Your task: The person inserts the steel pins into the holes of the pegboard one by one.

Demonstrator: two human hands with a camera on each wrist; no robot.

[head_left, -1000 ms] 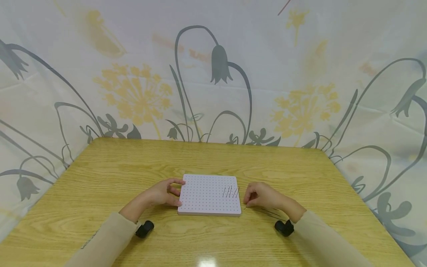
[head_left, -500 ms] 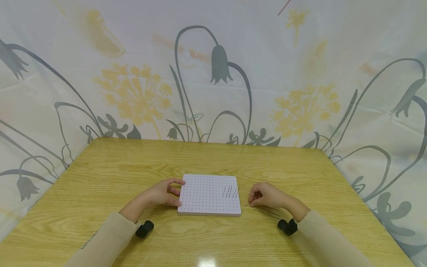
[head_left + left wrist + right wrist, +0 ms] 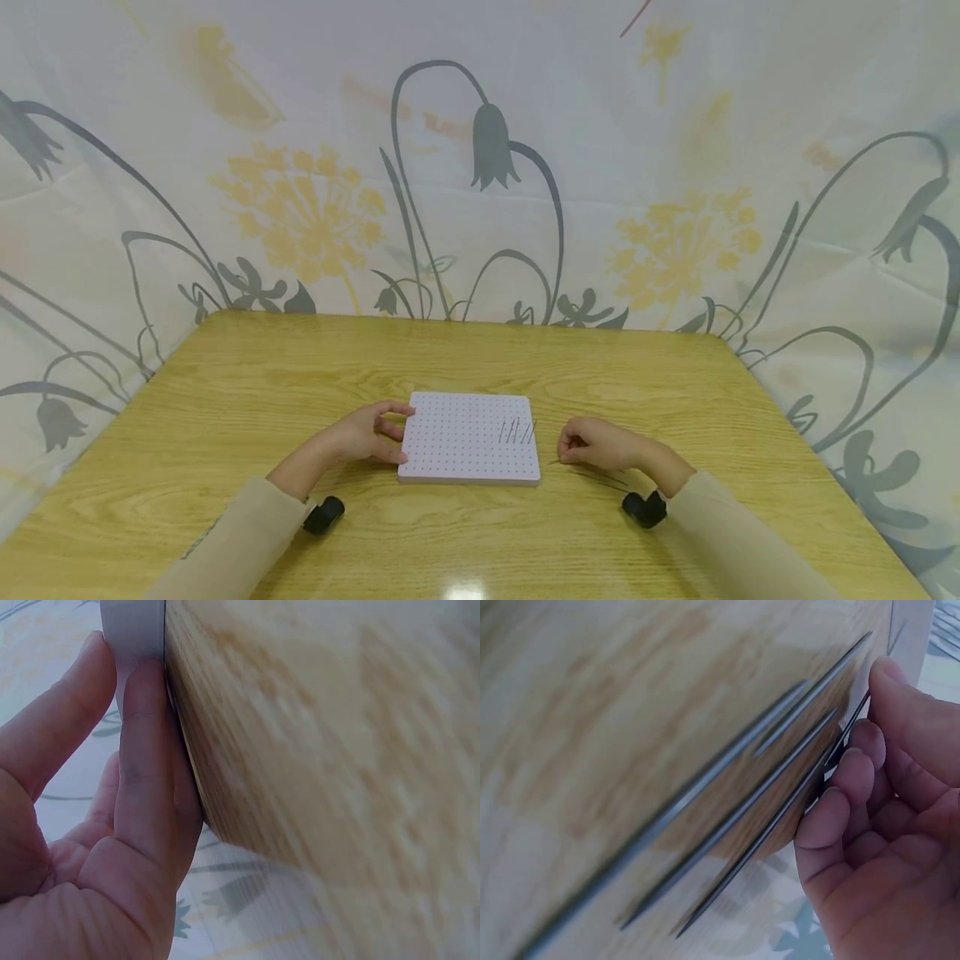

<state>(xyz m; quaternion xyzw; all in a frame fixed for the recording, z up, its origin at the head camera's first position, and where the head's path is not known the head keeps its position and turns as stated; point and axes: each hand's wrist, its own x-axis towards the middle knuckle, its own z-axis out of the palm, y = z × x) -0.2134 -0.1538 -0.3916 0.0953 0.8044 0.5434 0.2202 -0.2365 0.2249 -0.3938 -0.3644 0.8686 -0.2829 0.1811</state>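
Note:
A white board (image 3: 465,458) dotted with small holes lies flat on the wooden table. Several thin metal rods (image 3: 514,431) stand slanted in its right part. My left hand (image 3: 366,432) is at the board's left edge, thumb and index fingertips touching it; in the left wrist view its extended fingers (image 3: 142,757) reach the board's side. Right of the board, my right hand (image 3: 606,443) pinches a thin metal rod (image 3: 861,705) between thumb and fingertips, its end pointing toward the board. Several loose rods (image 3: 727,821) lie on the table beside and beneath this hand.
Both wrists wear a black camera, the left camera (image 3: 324,515) and the right camera (image 3: 645,508) hanging close over the wooden table (image 3: 465,533). Behind the table's far edge rises a flower-patterned cloth (image 3: 337,108).
My right hand has shifted slightly right, away from the board, with a rod end showing at its fingertips. My left hand stays on the board's edge.

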